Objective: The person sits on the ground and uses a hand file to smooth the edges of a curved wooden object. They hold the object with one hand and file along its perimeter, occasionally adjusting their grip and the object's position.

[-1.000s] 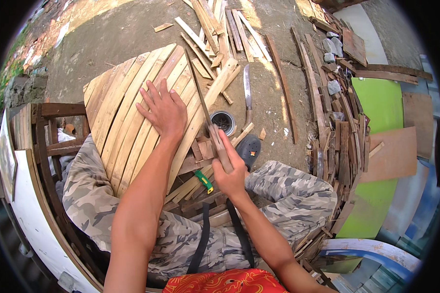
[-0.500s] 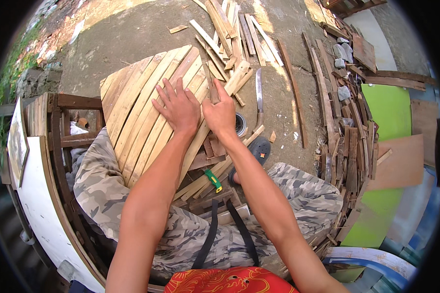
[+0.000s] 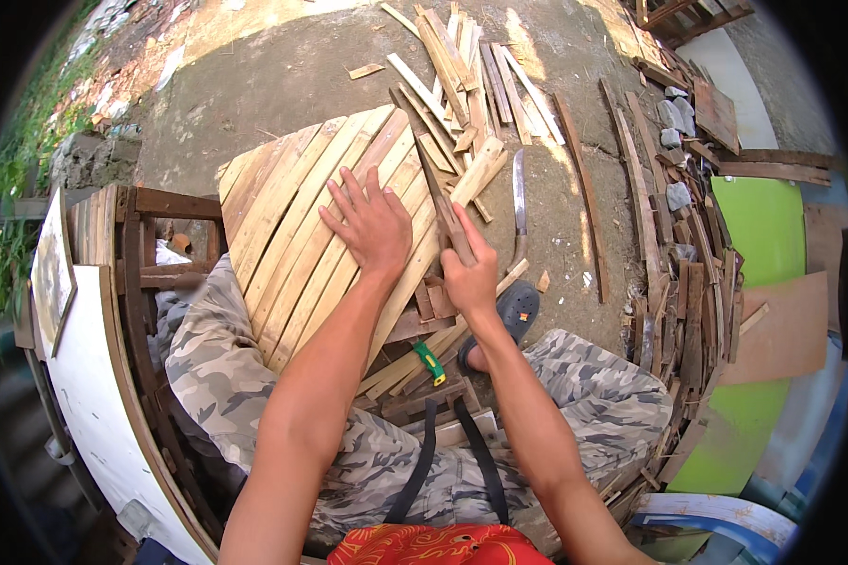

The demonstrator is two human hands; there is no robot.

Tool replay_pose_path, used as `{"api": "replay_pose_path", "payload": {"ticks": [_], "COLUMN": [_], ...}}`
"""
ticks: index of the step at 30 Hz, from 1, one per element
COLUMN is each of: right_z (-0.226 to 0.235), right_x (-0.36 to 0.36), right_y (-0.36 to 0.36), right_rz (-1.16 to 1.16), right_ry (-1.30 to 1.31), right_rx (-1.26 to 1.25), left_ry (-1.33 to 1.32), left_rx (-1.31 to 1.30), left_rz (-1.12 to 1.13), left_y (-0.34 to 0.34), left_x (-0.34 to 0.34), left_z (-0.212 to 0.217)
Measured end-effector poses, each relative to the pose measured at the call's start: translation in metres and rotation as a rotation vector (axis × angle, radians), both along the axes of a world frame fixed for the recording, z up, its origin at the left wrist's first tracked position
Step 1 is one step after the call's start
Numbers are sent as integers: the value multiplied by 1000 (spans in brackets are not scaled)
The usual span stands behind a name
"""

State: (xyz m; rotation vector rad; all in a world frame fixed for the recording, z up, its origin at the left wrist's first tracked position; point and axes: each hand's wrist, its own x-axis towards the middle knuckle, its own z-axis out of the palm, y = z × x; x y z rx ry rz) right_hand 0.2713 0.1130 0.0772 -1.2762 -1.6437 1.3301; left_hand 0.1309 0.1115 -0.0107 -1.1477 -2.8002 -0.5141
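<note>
A panel of pale wooden slats (image 3: 297,202) lies tilted over my left thigh, its slats side by side with narrow dark gaps. My left hand (image 3: 375,221) rests flat on its right part, fingers spread. My right hand (image 3: 471,273) is wrapped round the brown handle of a long, tapering tool (image 3: 435,184), which looks like a handsaw seen almost edge-on. The blade runs along the panel's right edge; whether it touches the wood I cannot tell. Below the panel, between my legs, lies a green and yellow utility knife (image 3: 430,363) among wood offcuts.
A long machete (image 3: 519,202) lies on the concrete right of the saw, near my dark clog (image 3: 518,315). Loose pale strips (image 3: 457,71) are heaped ahead. Stacked boards (image 3: 688,311) and a green sheet (image 3: 763,226) stand at right, a dark wooden frame (image 3: 170,202) at left.
My right hand has drawn the saw back toward me, so more of its blade shows. My left hand stays flat on the panel. The whole view has shifted slightly.
</note>
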Motion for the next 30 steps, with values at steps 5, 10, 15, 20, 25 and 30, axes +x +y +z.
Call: {"api": "replay_pose_path", "payload": {"ticks": [5,10,15,20,25,30], "right_z": [-23,51,60,-34,-25,61], "right_x": [-21,118,99,-33,36,159], "right_y": [-5,-145,-124,14,-60,-182], "right_rz": [-10,-80,57,-39,-20,-18], "right_ry": [-73,-57,-95,-20,46,-98], "right_rx": [51,-298,35,148,30,-173], "left_ry": [-25,-18,-15,-76,-59,-35], "left_rx": [-26,-39,-50,-74,-15,-33], "left_rz": [-23,-33,-23,-29,-56,-46], "left_y": [0,-3,2,2,2,0], "left_x": [-2,-2,-1,-5,-3,-1], "left_z": [3,-1,-1,6,5,1]}}
